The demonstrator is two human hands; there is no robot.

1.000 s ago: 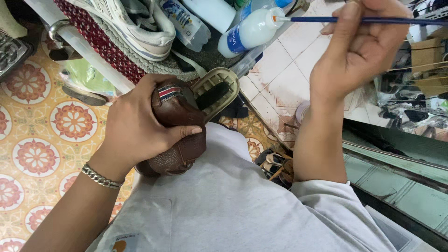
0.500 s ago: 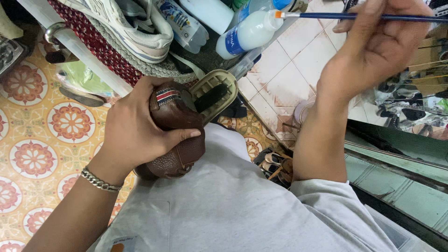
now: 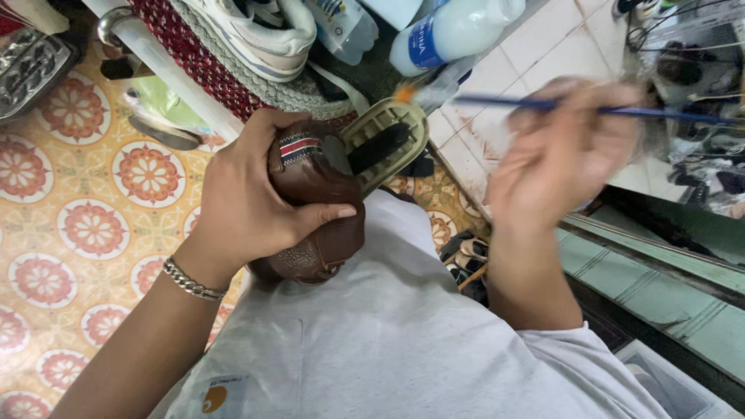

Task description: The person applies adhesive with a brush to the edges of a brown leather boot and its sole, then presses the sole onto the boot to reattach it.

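Brown shoe [image 3: 314, 209] in left hand [image 3: 248, 206], brush [image 3: 559, 105] in right hand [image 3: 563, 159].

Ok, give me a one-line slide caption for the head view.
Left hand grips a brown leather shoe, sole turned up, while the right hand brings a thin blue-handled brush to the sole's edge.

The left hand [image 3: 248, 202] is curled with its thumb stretched across, while the right hand [image 3: 555, 159], blurred, has pinched fingers [image 3: 543, 116].

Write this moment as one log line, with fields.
left hand: grips brown leather shoe | right hand: holds thin blue paintbrush | brush tip: near sole
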